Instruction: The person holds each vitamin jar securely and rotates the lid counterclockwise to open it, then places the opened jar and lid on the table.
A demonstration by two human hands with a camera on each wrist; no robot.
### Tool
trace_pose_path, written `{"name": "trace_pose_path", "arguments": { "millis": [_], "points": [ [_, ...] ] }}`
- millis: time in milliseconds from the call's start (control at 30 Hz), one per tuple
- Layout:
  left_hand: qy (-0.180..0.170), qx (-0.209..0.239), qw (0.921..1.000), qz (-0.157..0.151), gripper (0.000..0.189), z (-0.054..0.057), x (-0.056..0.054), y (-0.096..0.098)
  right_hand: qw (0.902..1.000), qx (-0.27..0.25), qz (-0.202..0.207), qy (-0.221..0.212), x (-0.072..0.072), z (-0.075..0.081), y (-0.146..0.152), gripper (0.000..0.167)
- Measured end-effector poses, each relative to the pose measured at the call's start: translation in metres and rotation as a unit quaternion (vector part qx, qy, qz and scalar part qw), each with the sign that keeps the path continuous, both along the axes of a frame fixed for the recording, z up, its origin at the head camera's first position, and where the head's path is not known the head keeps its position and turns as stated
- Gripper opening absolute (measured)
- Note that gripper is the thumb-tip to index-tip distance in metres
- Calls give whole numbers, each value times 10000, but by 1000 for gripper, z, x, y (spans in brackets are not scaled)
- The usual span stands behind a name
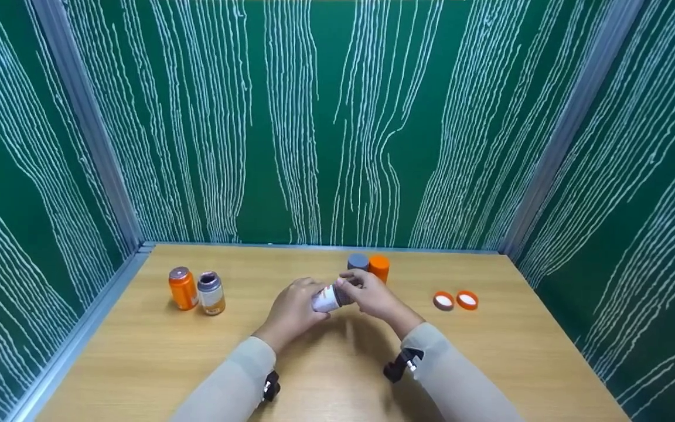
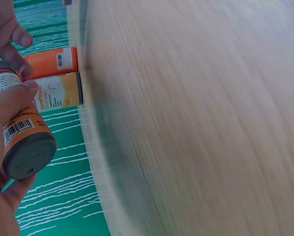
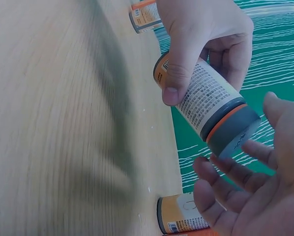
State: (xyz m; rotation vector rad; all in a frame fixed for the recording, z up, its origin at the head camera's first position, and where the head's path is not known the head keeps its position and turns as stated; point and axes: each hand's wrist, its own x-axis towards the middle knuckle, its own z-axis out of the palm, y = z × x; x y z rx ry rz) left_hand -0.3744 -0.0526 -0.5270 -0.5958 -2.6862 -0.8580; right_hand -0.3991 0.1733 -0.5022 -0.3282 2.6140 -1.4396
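My left hand (image 1: 297,308) grips a jar (image 1: 325,300) around its body, tilted above the table. White label with small print, an orange band, a grey base and a grey screw cap (image 3: 233,132) with an orange ring show on this jar (image 3: 208,93). At the cap end is my right hand (image 1: 375,296). In the right wrist view, the fingers of my right hand (image 3: 255,182) are spread and loosely bent, fingertips right beside the cap. From the left wrist view, the thumb of my left hand (image 2: 12,105) lies across the jar's label.
Two more jars stand behind my right hand, one with a grey cap (image 1: 358,261), one with an orange top (image 1: 379,265). At left stand an orange jar (image 1: 183,290) and a white-and-orange jar (image 1: 212,296) without a cap. Two caps (image 1: 443,301) lie at right, white insides up.
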Motion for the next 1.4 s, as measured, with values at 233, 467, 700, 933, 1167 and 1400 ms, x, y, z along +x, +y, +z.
{"name": "trace_pose_path", "arguments": {
  "millis": [233,467,700,933,1167,1400],
  "points": [
    [78,-2,10000,41,58,4,-1,-1,9994,286,-169,-72,-3,2,-2,61],
    [194,-36,9998,-27,57,3,-1,-1,9992,266,-266,-156,-2,3,-4,59],
    [144,-132,9998,5,59,1,0,1,9988,408,-217,-190,-1,4,-5,62],
    [-19,10,10000,39,59,-1,0,0,9991,383,-103,-146,0,5,-7,52],
    [2,146,9999,6,57,-3,-1,-2,9991,410,133,-18,0,6,-4,46],
    [61,96,9999,-26,57,-4,-1,-3,9984,340,443,88,0,6,0,40]
  ]
}}
